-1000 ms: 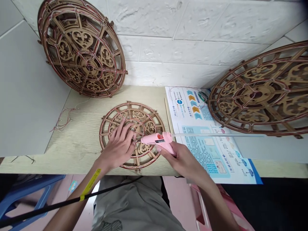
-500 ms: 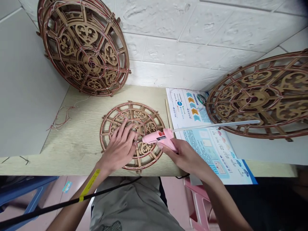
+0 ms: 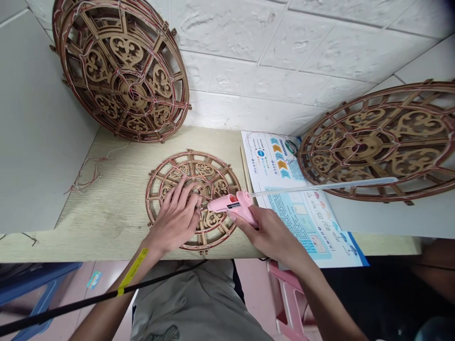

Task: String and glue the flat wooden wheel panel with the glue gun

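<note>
Left hand (image 3: 173, 219) open, fingers spread and pressed down on a laser-cut wooden wheel (image 3: 209, 174), which lies flat on the desk (image 3: 106, 220), wrapped in thin red wire. Right hand (image 3: 273, 232) closed around a pink hot glue gun (image 3: 231, 204) - nozzle just over the wheel's hub, beside the left fingertips, long translucent glue stick (image 3: 323, 188) out the back. Two larger wired wooden wheels: one (image 3: 122, 71) propped against the white brick wall, one (image 3: 369, 139) tilted at right, above a printed instruction sheet (image 3: 302, 222). Thin wooden stick (image 3: 244, 169) just beside the sheet; loose wire (image 3: 87, 177) on the desk - left of the wheel.
</note>
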A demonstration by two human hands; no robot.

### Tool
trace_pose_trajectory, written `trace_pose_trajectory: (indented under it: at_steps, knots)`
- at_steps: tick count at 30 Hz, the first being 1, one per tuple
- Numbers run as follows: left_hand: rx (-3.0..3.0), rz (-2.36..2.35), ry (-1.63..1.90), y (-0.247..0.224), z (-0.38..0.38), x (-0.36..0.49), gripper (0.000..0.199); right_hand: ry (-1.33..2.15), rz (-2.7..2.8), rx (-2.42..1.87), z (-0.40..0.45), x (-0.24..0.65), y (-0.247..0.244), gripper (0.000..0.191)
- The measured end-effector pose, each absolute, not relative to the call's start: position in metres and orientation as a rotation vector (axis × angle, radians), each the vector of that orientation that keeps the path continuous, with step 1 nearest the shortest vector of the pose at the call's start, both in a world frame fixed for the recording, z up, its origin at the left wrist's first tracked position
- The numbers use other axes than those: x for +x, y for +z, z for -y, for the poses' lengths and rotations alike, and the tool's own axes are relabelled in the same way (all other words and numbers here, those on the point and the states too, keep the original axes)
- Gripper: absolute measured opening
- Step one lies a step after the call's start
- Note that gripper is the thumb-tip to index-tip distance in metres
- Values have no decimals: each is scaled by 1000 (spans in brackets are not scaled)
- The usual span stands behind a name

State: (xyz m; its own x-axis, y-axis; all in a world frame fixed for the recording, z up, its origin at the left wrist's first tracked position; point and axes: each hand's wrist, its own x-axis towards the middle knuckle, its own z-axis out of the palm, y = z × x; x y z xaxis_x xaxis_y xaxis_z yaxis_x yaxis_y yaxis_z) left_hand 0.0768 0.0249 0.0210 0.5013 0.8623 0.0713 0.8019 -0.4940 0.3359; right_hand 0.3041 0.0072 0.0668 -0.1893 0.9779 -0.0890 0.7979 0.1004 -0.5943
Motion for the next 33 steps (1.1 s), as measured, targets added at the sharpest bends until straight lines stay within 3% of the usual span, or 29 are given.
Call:
trace_pose_trajectory:
  at_steps: [13, 26, 33]
  knots:
    - [2472, -1414, 366, 20, -25, 77, 18, 746, 2062, -1777, -5, 304, 66, 62]
    - [2460, -1435, 378, 19, -25, 78, 10, 591, 2160, -1796, 9, 295, 69, 48]
    - [2452, -1430, 426, 16, -26, 76, 6, 641, 2018, -1805, 8, 298, 67, 55]
